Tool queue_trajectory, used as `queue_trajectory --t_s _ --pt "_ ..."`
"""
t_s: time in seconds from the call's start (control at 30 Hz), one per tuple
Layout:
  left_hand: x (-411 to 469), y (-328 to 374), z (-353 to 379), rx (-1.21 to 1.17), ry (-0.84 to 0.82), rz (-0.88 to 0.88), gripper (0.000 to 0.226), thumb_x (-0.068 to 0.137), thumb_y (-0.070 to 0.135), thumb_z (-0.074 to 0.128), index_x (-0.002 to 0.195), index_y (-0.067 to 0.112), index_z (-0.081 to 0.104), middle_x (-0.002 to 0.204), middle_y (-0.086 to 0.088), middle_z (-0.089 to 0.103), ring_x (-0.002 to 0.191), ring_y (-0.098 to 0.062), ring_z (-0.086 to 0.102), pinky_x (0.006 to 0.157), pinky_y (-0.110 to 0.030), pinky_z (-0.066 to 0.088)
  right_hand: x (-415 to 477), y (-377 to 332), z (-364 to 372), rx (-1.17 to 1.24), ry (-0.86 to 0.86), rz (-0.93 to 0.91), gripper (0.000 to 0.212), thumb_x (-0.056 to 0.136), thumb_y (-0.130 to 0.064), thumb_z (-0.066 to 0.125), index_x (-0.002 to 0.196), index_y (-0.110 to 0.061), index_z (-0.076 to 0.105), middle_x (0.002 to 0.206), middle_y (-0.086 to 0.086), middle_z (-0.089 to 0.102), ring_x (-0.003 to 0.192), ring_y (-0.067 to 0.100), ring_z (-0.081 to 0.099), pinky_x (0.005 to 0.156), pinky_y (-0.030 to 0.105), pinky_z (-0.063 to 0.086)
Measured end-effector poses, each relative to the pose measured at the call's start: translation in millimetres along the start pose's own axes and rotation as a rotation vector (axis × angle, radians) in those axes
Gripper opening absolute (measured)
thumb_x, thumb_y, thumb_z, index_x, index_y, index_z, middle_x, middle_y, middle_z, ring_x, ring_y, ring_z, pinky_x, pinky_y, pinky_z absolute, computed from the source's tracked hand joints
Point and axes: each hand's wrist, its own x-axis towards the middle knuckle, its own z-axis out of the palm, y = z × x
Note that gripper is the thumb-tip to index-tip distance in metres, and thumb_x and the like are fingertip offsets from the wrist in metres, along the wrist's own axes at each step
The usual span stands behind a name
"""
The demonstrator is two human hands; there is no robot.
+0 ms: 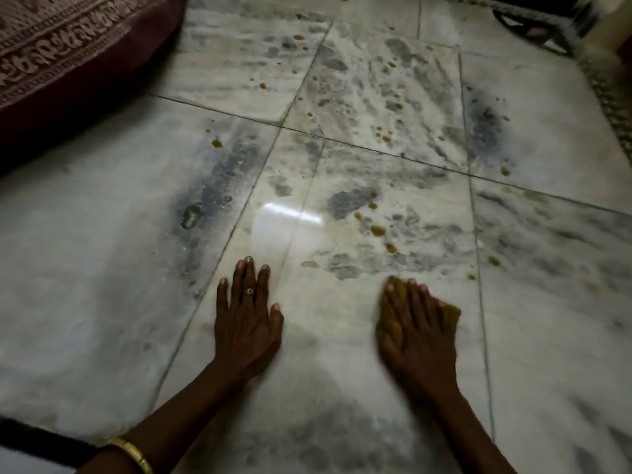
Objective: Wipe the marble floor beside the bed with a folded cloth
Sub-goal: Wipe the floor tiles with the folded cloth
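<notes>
The marble floor (342, 172) is white with grey veins and several small yellow-brown spots (378, 230). My right hand (415, 331) presses flat on a folded mustard-yellow cloth (448, 314), which pokes out at the fingertips and on the right side; the hand is blurred. My left hand (248, 323) lies flat on the bare floor with fingers spread, a ring on one finger, holding nothing. The bed (68, 56) with a dark red patterned cover fills the upper left corner.
A dark sandal (533, 32) lies at the top right next to a patterned mat edge (612, 107). A bright light reflection (287, 217) shows on the floor ahead of my left hand. A gold bangle (131, 453) sits on my left wrist.
</notes>
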Motion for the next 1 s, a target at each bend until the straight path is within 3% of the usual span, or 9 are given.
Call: queue_trajectory --t_s 0.1,0.23,0.37,0.47,0.6,0.73,0.83,0.93,1.0 --pt "3 20 3 0.002 -0.003 0.099 0.068 0.088 0.033 0.030 0.150 0.004 0.027 0.159 -0.020 0.018 0.148 -0.031 0.015 0.118 -0.049 0.010 42 -5 0 0.008 -0.019 0.199 0.076 0.082 -0.061 0.020 0.151 -0.029 0.015 0.159 0.007 0.015 0.147 0.026 0.012 0.114 0.053 0.005" --pt "10 22 3 0.051 -0.009 0.189 0.068 0.086 0.031 0.032 0.149 0.005 0.030 0.158 -0.021 0.022 0.147 -0.030 0.017 0.118 -0.047 0.009 60 -42 2 0.030 -0.042 0.070 0.080 0.080 -0.061 0.025 0.152 -0.028 0.014 0.160 0.007 0.012 0.147 0.027 0.009 0.113 0.048 -0.012" --pt "9 10 -3 0.105 -0.048 0.258 0.065 0.091 0.036 0.029 0.150 0.010 0.030 0.158 -0.018 0.024 0.146 -0.029 0.023 0.119 -0.045 0.011 0 -53 0 0.095 -0.016 -0.125 0.080 0.078 -0.055 0.042 0.151 -0.027 0.022 0.158 0.004 0.020 0.146 0.025 0.015 0.113 0.057 0.012" --pt "10 10 -7 0.131 -0.066 0.249 0.065 0.091 0.038 0.029 0.149 0.010 0.032 0.157 -0.018 0.026 0.145 -0.028 0.025 0.119 -0.042 0.006 -59 -28 -1 0.103 -0.008 -0.197 0.087 0.073 -0.057 0.050 0.151 -0.028 0.023 0.159 0.003 0.017 0.146 0.026 0.016 0.111 0.051 0.015" --pt "7 16 -14 0.149 -0.124 0.209 0.065 0.091 0.038 0.027 0.148 0.007 0.033 0.155 -0.020 0.029 0.144 -0.028 0.023 0.119 -0.038 -0.001 -99 48 -10 0.109 0.004 0.006 0.081 0.075 -0.050 0.052 0.149 -0.030 0.026 0.158 0.001 0.020 0.146 0.022 0.018 0.108 0.055 0.026" --pt "14 28 -14 0.173 -0.180 0.171 0.068 0.089 0.038 0.027 0.142 -0.002 0.041 0.146 -0.029 0.040 0.140 -0.032 0.027 0.118 -0.033 -0.009 -62 103 -19 0.079 -0.032 0.320 0.076 0.081 -0.055 0.037 0.149 -0.023 0.027 0.155 0.012 0.027 0.142 0.030 0.027 0.109 0.057 0.023" --pt "17 42 -8 0.142 -0.171 0.084 0.073 0.089 0.044 0.020 0.144 -0.001 0.038 0.149 -0.028 0.036 0.143 -0.033 0.027 0.115 -0.029 -0.014 -4 86 -19 0.123 -0.023 0.452 0.080 0.081 -0.059 0.026 0.148 -0.016 0.028 0.154 0.018 0.026 0.143 0.035 0.023 0.110 0.053 0.011" --pt "19 60 3 0.058 -0.073 -0.017 0.080 0.087 0.053 0.007 0.152 0.007 0.019 0.160 -0.019 0.012 0.150 -0.025 0.003 0.112 -0.028 -0.022 23 41 -14 0.125 -0.022 0.334 0.078 0.081 -0.055 0.029 0.147 -0.014 0.033 0.153 0.019 0.030 0.142 0.035 0.027 0.111 0.051 0.011" --pt "28 76 12 0.041 -0.044 -0.015 0.077 0.090 0.053 0.008 0.153 0.011 0.016 0.162 -0.014 0.007 0.150 -0.022 -0.002 0.114 -0.031 -0.020 18 20 -12 0.098 -0.008 0.201 0.077 0.080 -0.055 0.036 0.148 -0.017 0.033 0.154 0.015 0.030 0.142 0.032 0.027 0.112 0.049 0.011"
